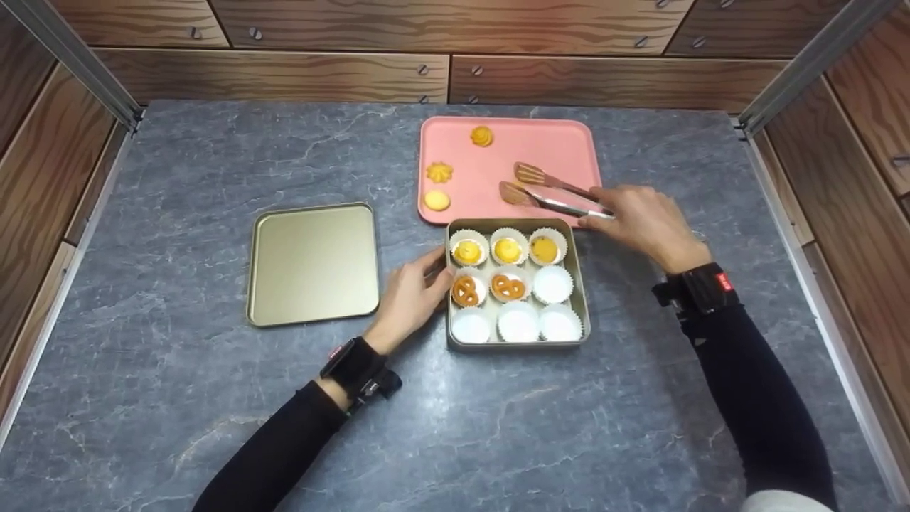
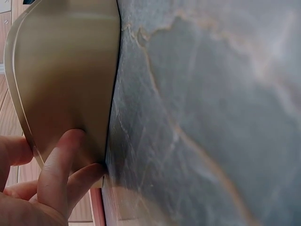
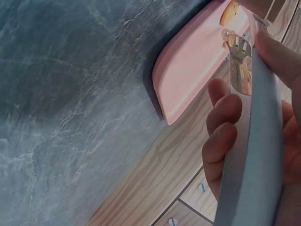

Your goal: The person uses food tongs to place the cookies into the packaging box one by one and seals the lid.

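My right hand (image 1: 643,220) holds metal tongs (image 1: 561,208) by the handles, their slotted heads apart over the pink tray (image 1: 498,128). On the tray lie a swirled cookie (image 1: 482,136), a flower-shaped cookie (image 1: 439,172) and a round pale cookie (image 1: 436,200). A golden piece (image 3: 229,13) shows near the tong heads in the right wrist view. My left hand (image 1: 409,295) touches the left wall of the square tin (image 1: 517,345), fingertips against its side. In the tin are rows of white paper cups, some with yellow cookies (image 1: 507,249), two with pretzels (image 1: 508,286).
Left of the tin, a gold lid (image 1: 314,264) lies flat on the grey marbled table (image 1: 441,427). Wood-pattern panels (image 1: 270,75) with metal rails border the table at the back and sides. The tray's front edge sits right behind the tin.
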Demonstrator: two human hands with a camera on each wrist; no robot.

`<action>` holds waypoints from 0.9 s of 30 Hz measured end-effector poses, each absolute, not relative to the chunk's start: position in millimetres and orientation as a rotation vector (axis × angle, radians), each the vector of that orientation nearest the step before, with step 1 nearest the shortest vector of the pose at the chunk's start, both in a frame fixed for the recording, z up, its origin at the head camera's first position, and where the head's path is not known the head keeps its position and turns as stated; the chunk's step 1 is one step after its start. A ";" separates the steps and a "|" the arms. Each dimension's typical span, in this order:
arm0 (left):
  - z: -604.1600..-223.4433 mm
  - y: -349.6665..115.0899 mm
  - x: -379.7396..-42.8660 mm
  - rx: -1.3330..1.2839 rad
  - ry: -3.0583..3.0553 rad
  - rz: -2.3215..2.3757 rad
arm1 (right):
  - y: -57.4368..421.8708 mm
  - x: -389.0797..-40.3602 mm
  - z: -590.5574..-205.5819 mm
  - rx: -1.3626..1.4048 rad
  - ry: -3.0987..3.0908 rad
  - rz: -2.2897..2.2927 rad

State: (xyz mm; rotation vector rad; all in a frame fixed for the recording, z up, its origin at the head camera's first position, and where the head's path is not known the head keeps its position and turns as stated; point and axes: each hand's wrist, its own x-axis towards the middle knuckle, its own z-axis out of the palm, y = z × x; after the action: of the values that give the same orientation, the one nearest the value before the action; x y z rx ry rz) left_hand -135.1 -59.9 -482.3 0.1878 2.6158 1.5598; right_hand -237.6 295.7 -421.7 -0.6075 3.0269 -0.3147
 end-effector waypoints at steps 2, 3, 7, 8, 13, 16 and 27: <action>-481.9 -59.8 -134.9 0.185 2.636 1.544 | 296.9 -237.3 -422.8 -0.624 3.025 -0.317; -481.7 -59.7 -134.8 0.186 2.639 1.543 | 297.3 -237.3 -423.3 -0.632 3.023 -0.317; -481.7 -59.4 -134.8 0.182 2.641 1.534 | 299.4 -238.2 -426.3 -0.641 3.019 -0.324; -481.9 -59.3 -134.9 0.180 2.638 1.534 | 299.9 -238.3 -427.2 -0.641 3.021 -0.325; -481.5 -59.2 -135.1 0.176 2.621 1.540 | 303.3 -237.0 -434.8 -0.648 3.041 -0.360; -481.2 -59.2 -135.0 0.179 2.618 1.545 | 304.6 -234.5 -440.5 -0.655 3.057 -0.390; -479.7 -60.4 -134.9 0.151 2.563 1.567 | 307.5 -225.8 -452.3 -0.649 3.112 -0.447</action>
State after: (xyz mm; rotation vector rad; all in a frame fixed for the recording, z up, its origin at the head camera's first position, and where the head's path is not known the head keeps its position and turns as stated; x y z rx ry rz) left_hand -134.9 -60.4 -479.7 0.1508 2.5627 1.5670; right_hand -225.8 307.5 -452.3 -0.6492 3.1122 -0.4469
